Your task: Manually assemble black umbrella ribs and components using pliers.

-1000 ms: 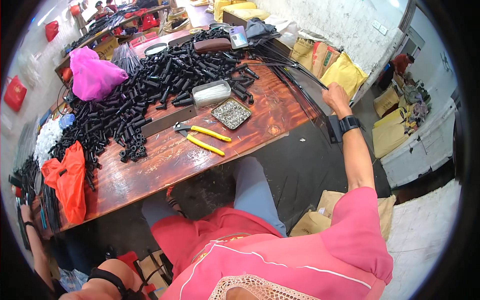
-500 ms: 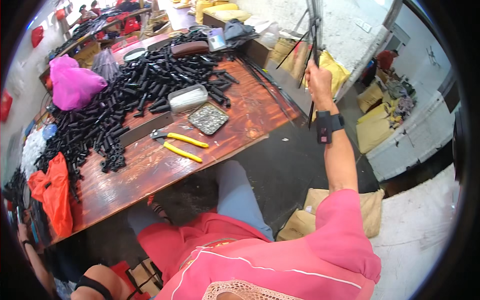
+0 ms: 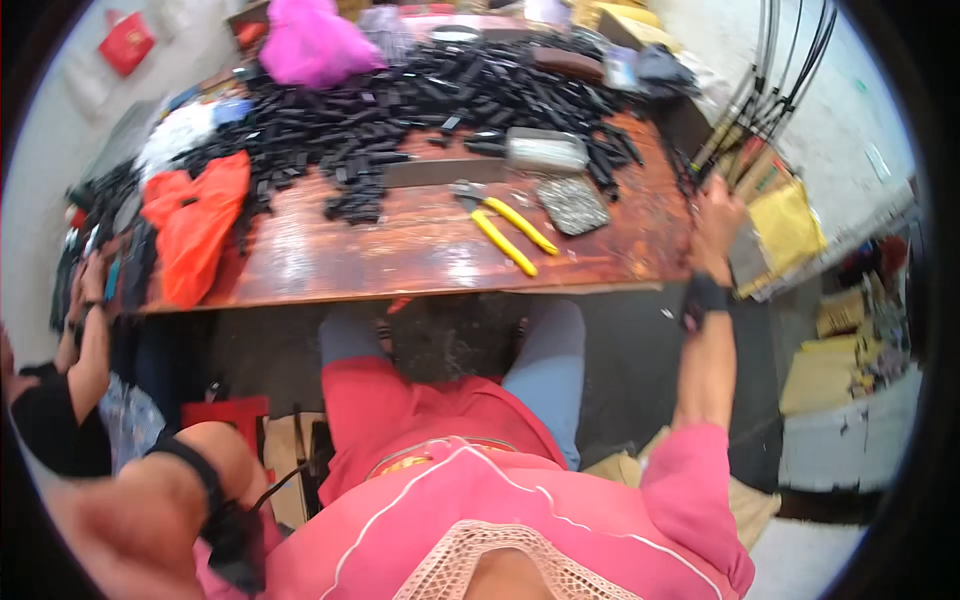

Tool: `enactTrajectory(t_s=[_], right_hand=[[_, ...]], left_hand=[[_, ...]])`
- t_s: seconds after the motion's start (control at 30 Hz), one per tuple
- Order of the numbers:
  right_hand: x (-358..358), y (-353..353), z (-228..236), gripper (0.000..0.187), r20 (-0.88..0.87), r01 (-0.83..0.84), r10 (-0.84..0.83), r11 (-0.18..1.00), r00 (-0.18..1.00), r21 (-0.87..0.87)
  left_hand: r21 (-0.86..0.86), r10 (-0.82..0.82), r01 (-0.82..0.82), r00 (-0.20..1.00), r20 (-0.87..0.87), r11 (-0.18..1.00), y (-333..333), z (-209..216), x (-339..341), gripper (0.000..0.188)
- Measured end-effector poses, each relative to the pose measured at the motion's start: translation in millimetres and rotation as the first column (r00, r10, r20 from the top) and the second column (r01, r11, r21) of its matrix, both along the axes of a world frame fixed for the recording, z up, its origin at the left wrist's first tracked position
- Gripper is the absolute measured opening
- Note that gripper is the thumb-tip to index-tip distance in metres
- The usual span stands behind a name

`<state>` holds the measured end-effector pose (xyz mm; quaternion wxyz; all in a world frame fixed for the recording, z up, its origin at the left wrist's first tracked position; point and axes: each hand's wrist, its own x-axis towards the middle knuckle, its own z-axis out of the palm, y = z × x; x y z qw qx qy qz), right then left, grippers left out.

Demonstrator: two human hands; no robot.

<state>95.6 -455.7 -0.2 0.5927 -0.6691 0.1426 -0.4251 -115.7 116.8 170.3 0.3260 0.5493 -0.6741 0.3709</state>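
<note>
My right hand [image 3: 716,215], with a black band at the wrist, is at the table's right edge. Its fingers close round the lower part of a bundle of thin black rods [image 3: 775,100], which fan out upward. My left hand [image 3: 125,535] is raised at the lower left, smeared by motion, so its fingers cannot be read. Pliers with yellow handles [image 3: 508,235] lie on the reddish wooden table [image 3: 300,240]. Beside them are a tray of small metal pieces [image 3: 573,205] and a clear box of white sticks [image 3: 546,150]. A big heap of black tubular parts [image 3: 450,90] spreads behind.
An orange-red plastic bag [image 3: 195,230] hangs over the table's left end; a magenta bag [image 3: 315,40] sits farther back. A flat bar [image 3: 445,173] stands before the heap. Another person's arm [image 3: 88,335] reaches in at the left. Yellow sacks [image 3: 790,230] stand right of the table.
My view has swung, shifting the table rightward and up in the picture. My right hand has come down to the table's edge with the rods. My left arm has risen farther into view.
</note>
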Motion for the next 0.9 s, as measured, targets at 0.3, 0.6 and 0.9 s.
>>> enactTrajectory(t_s=[0.3, 0.6, 0.9], right_hand=[[-111.9, 156.4, 110.7, 0.02, -0.437, -0.733, 0.659, 0.68, 0.612, 0.0], [-118.7, 231.3, 92.1, 0.017, -0.401, -0.842, 0.742, 0.502, 0.537, -0.2], [-114.0, 253.9, 71.3, 0.048, -0.54, -0.976, 0.84, 0.161, 0.056, 0.149]], left_hand=[[-0.062, -0.061, -0.046, 0.017, -0.998, 0.997, -126.3, -72.2, 81.6, 0.02], [-0.296, -0.322, -0.222, -0.089, -0.943, 0.929, -167.1, -72.3, 118.2, 0.046], [-0.609, -0.636, -0.2, -0.125, -0.761, 0.768, -126.4, -70.6, 153.3, 0.043]])
